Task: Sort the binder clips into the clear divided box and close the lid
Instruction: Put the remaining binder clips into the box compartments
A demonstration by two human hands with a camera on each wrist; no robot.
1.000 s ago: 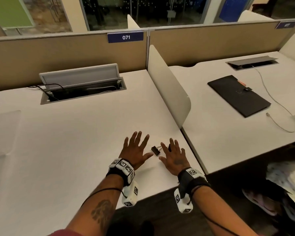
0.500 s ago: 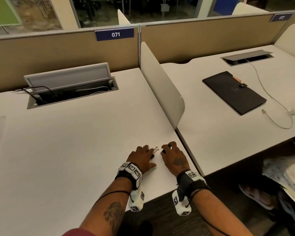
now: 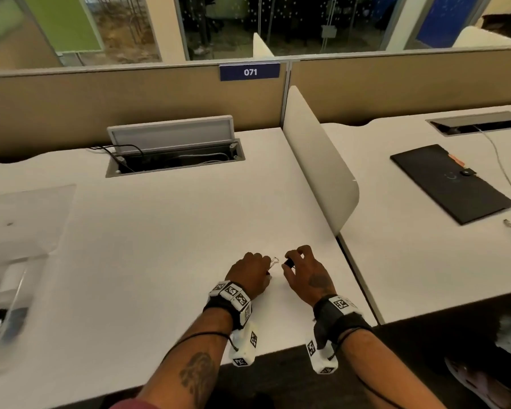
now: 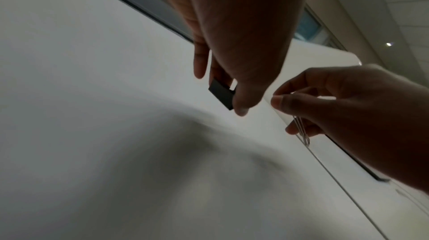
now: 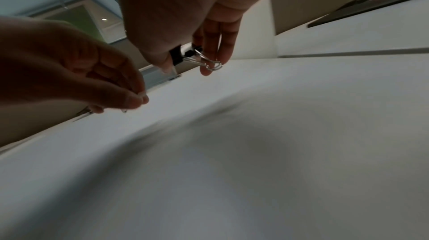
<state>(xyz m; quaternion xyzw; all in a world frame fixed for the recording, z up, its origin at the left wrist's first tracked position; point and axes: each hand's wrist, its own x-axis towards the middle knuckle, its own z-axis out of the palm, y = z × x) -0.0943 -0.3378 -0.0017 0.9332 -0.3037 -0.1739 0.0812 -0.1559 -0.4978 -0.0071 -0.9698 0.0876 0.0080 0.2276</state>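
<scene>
My left hand (image 3: pixel 266 265) pinches a black binder clip (image 4: pixel 220 95) between thumb and fingers just above the white desk (image 3: pixel 160 246); its silver wire handle (image 3: pixel 275 260) sticks out past the knuckles. Close beside it, my right hand (image 3: pixel 292 261) pinches a second black binder clip (image 3: pixel 288 263), and the right wrist view shows that clip's body and silver handles (image 5: pixel 185 56). The clear divided box (image 3: pixel 12 261) stands blurred at the desk's far left, well away from both hands, with a see-through lid panel (image 3: pixel 27 214) lying open behind it. Dark items inside it are too blurred to name.
An open cable hatch (image 3: pixel 174 154) with wires sits at the back of the desk. A white divider panel (image 3: pixel 319 166) rises along the right side. On the neighbouring desk lie a black flat case (image 3: pixel 449 184) and a white cable (image 3: pixel 502 166). The desk's front edge runs under my wrists.
Both hands lay flat on the desk beside the two clips, then curled onto them and now hold one each. My head has turned left, bringing the clear box into view.
</scene>
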